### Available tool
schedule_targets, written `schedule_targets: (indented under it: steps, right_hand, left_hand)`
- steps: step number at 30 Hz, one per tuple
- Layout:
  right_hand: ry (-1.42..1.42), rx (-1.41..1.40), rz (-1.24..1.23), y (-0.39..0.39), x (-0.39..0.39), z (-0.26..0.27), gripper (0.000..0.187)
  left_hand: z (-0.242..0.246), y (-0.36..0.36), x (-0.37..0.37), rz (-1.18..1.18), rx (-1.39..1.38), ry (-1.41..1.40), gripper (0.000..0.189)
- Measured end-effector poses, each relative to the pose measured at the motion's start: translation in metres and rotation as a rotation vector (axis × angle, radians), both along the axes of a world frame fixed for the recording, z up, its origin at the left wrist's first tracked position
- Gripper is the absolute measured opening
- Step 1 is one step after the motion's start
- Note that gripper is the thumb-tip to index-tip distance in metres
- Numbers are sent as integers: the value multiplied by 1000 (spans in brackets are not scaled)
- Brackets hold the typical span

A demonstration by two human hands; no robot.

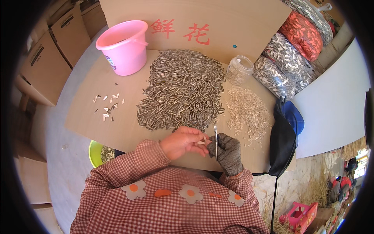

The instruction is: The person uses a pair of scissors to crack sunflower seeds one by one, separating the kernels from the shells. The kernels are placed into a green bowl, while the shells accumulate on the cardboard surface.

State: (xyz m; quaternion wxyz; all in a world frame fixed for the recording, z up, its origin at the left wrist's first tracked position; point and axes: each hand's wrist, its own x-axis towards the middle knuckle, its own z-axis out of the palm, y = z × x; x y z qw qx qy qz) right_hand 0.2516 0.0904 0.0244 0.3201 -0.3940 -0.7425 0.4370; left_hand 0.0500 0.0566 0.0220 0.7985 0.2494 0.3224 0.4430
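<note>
Just before my body, my bare left hand [181,143] pinches a pale sunflower seed [201,143] between thumb and fingers. My right hand [228,150], in a grey knitted fingerless glove, meets the left fingertips and grips a slim metal tool [216,142] that stands nearly upright; its exact kind is unclear. Right beyond both hands spreads a large heap of striped sunflower seeds [184,87]. Pale shelled kernels [248,112] form a looser pile to the right. A clear plastic jar [240,68], partly filled with kernels, leans behind that pile.
A pink bucket [124,49] stands back left, near scattered white and dark seeds [109,108]. Cardboard [128,140] covers the tabletop. Bags of seeds [277,76] are stacked back right. A black cloth item [282,143] lies at right; a green container [95,153] sits below the left edge.
</note>
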Motion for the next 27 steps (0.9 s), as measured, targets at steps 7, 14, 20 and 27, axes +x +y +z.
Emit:
schedule_targets:
  steps: [7,14,20,27]
  right_hand:
    - [-344,301,-195,55,2,-15,17]
    - [-797,575,-94,80,-21,-29,19]
    - [-956,523,-54,73,-34,-9,23]
    - [-139,11,253,1,-42,11,20]
  left_hand:
    - [17,-26,-40,181,-1,101,18]
    - [22,-63,-160,575,450,1328,12]
    - [8,-72,-145,681,483,1417,17]
    - [8,-57,-34,337,333,553,17]
